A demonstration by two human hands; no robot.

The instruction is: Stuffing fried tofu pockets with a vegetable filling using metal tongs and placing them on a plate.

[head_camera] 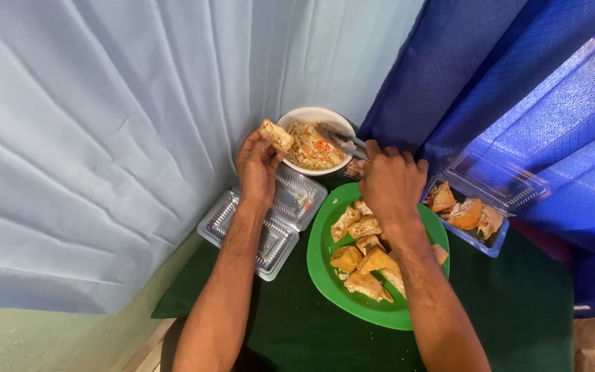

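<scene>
My left hand (257,169) holds a piece of fried tofu (277,136) at the left rim of a white bowl (296,117). The bowl is filled with shredded vegetable stuffing (311,147). In my right hand (390,182) is a metal utensil (342,143), whose tip reaches into the stuffing. Under my right forearm lies a green plate (328,282) with several fried tofu pieces (363,265) on it.
An open clear plastic container (277,234) lies left of the plate. Another clear container (473,217) with several tofu pieces sits at the right. A dark green cloth (518,303) covers the table. Pale blue (105,138) and dark blue (518,83) curtains hang close behind.
</scene>
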